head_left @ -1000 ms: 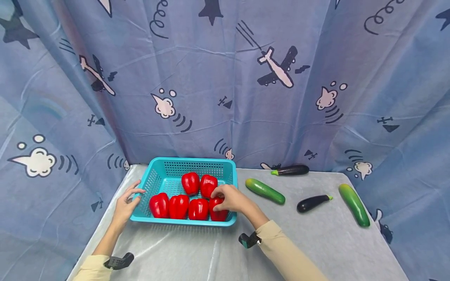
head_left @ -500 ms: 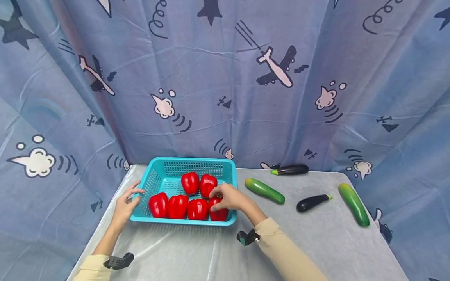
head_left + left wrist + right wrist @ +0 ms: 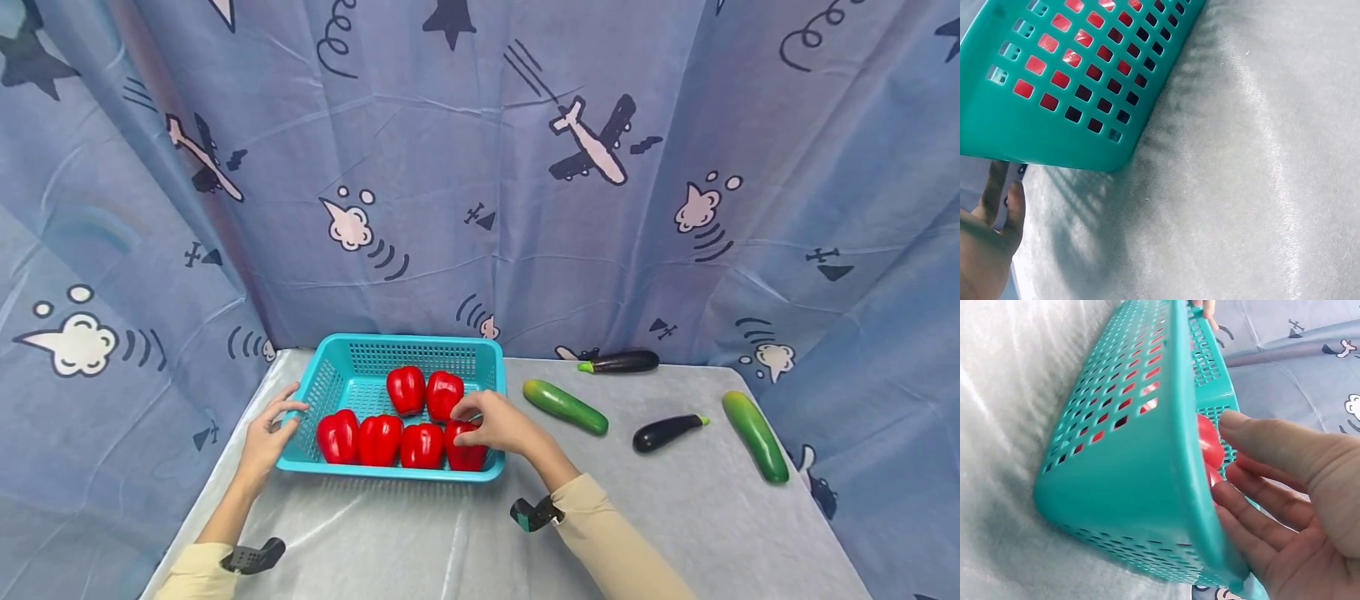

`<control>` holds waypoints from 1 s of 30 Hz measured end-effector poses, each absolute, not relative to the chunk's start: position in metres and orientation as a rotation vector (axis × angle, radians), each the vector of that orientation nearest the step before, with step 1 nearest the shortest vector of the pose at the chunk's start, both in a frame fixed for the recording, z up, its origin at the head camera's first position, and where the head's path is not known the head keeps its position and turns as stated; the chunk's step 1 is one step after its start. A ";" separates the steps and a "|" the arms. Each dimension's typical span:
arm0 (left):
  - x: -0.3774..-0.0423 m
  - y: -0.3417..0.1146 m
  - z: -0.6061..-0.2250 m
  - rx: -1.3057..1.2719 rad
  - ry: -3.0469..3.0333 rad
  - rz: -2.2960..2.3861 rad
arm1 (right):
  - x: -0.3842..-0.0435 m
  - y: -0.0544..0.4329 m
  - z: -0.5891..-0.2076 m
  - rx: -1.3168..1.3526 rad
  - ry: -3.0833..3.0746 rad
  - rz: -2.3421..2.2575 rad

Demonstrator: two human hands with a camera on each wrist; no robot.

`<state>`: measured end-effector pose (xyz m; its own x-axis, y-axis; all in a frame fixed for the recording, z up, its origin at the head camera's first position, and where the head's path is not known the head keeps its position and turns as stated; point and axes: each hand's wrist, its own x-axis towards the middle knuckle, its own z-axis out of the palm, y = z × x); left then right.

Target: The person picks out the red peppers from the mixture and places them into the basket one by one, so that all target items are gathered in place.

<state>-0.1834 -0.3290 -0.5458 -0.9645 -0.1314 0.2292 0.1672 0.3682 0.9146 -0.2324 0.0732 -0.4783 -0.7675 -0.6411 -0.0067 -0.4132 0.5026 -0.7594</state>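
A turquoise plastic basket with perforated walls holds several red bell peppers, a near row of them and two behind. My left hand rests at the basket's left rim, fingers reaching over it. In the left wrist view, the left fingers show at the lower edge of the basket wall. My right hand is over the front right bell pepper, fingertips right at its top. The right wrist view shows a gap between thumb and fingers, with red pepper just beyond them.
To the basket's right lie a green cucumber-like vegetable, an eggplant at the back, another eggplant, and a second green one near the right edge. A patterned blue curtain hangs behind the grey-covered table.
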 end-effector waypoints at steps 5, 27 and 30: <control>-0.183 -0.329 -0.546 -0.035 -2.361 -1.631 | -0.233 0.074 -0.478 -0.890 2.447 -1.133; -0.182 -0.330 -0.547 -0.114 -2.320 -1.649 | -0.231 0.063 -0.477 -0.836 2.462 -1.049; -0.182 -0.329 -0.546 -0.108 -2.325 -1.655 | -0.231 0.063 -0.476 -0.819 2.463 -1.041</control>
<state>-0.1816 -0.3285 -0.5462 -0.9566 -0.1035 0.2725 0.2236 0.3392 0.9138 -0.2311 0.0631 -0.4758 -0.7745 -0.6267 -0.0861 -0.3750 0.5644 -0.7354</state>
